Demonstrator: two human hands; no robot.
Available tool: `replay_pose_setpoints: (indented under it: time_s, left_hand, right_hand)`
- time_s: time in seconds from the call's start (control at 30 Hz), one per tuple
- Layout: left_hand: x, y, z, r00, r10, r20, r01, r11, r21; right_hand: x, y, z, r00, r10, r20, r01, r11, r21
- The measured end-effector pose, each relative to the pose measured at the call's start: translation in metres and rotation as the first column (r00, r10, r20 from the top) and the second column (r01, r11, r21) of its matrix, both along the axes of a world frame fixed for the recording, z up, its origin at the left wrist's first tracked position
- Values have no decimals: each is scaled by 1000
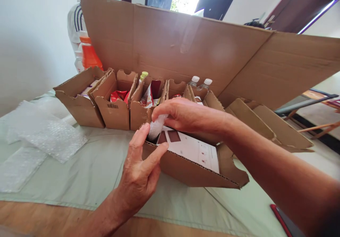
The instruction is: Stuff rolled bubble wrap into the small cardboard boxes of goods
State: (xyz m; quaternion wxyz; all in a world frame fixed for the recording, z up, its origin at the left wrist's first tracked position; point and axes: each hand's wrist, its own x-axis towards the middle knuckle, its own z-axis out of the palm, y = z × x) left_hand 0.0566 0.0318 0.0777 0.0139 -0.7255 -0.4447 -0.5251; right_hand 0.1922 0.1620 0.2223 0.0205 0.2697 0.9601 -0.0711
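Note:
In the head view, an open cardboard box (pixel 196 173) stands nearest to me, holding a white printed carton (pixel 192 150). My right hand (pixel 176 113) reaches in from the right, its fingers closed on a small wad of bubble wrap (pixel 156 127) at the box's left end, beside the carton. Whether something is inside the wrap is hidden. My left hand (pixel 143 166) grips the near left corner of the same box. Its thumb lies over the long rim and its index finger is up by the wrap; the other fingers are partly hidden.
Several open cardboard boxes (pixel 117 115) line the back, some with red packets (pixel 119 96). Loose bubble wrap sheets (pixel 50 127) lie at left. A tall cardboard panel (pixel 159 42) stands behind, with an orange bottle (pixel 90 55) at its left. Empty-looking cardboard trays (pixel 278 127) sit at right.

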Motion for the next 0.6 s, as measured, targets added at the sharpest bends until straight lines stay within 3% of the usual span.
replay_pose_setpoints:
  time_s: [0.2, 0.3, 0.4, 0.6]
  left_hand:
    - [0, 2, -1, 1000, -5, -11, 5, 1000, -13]
    - [1, 2, -2, 1000, -5, -16, 5, 1000, -6]
    - [2, 3, -3, 1000, 4, -14, -5, 1000, -4]
    - [3, -3, -3, 999, 32, 4, -32, 999, -35]
  right_hand:
    - [-4, 4, -15, 991, 13, 135, -14, 1000, 5]
    - [-7, -9, -13, 975, 27, 219, -57, 990, 130]
    - [-16, -20, -17, 956, -56, 289, -26, 963, 270]
    - [-26, -13, -25, 940, -55, 338, -25, 974, 227]
